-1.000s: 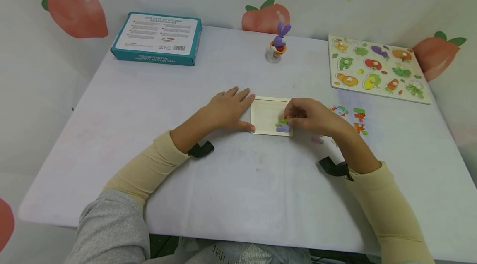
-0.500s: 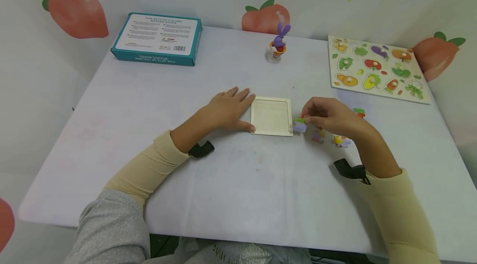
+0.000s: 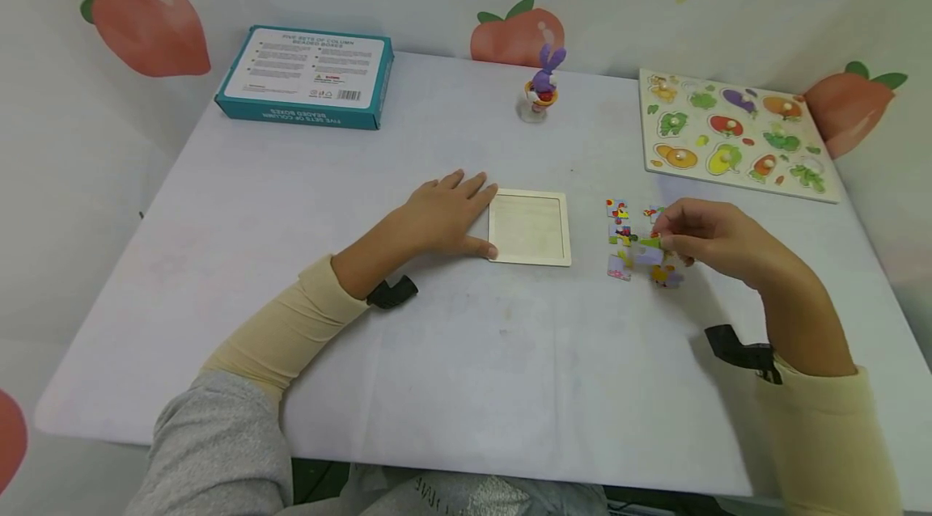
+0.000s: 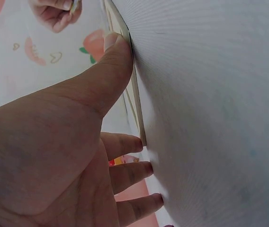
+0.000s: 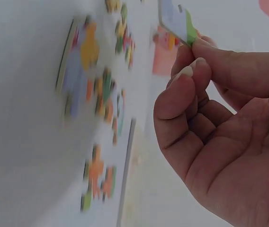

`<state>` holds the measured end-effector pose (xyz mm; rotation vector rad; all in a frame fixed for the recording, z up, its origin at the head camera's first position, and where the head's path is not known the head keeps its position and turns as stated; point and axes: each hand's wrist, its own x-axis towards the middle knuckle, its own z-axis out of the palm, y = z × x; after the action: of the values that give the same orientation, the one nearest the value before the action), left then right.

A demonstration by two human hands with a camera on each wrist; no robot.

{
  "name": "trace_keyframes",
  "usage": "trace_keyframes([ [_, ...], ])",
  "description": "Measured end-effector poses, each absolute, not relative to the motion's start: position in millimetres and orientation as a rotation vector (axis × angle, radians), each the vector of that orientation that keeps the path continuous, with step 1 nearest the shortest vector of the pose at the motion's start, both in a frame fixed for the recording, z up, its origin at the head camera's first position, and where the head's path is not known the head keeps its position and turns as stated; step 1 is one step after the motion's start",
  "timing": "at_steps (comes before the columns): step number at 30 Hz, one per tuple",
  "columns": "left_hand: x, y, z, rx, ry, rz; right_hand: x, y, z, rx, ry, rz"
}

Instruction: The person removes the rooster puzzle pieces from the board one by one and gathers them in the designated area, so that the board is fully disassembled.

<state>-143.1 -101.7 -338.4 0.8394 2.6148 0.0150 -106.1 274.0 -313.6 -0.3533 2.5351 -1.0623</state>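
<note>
Between thumb and fingers, my right hand (image 3: pixel 721 241) pinches a lilac and green jigsaw puzzle piece (image 3: pixel 650 255), held above the loose pieces; the right wrist view shows this puzzle piece (image 5: pixel 178 21) lifted off the table. Beneath and around it lie several other puzzle pieces (image 3: pixel 619 267), partly covered by the hand. My left hand (image 3: pixel 444 217) rests spread at the left side of a square wooden puzzle frame (image 3: pixel 530 264). Its thumb (image 4: pixel 118 59) lies on the frame's edge, and the other fingers (image 4: pixel 133 176) are stretched out. The frame's recess shows bare wood.
A teal box (image 3: pixel 302 79) lies at the back left of the white table (image 3: pixel 437 378). A small purple rabbit figure (image 3: pixel 543 83) stands at the back middle. The vegetable peg board (image 3: pixel 735 132) lies at the back right, beyond the loose pieces.
My right hand has carried the puzzle piece up out of the frame's lower right corner and rightward over the loose pieces. My left hand has stayed at the frame.
</note>
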Motion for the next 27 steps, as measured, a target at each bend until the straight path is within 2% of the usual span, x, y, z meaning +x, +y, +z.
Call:
trace_keyframes([
  [16, -144, -101, -339, 0.856, 2.618, 0.011, -78, 342, -323, -0.116, 2.568, -0.909],
  [27, -144, -101, -339, 0.859, 2.618, 0.02, -75, 348, -331, 0.009, 2.59, -0.859],
])
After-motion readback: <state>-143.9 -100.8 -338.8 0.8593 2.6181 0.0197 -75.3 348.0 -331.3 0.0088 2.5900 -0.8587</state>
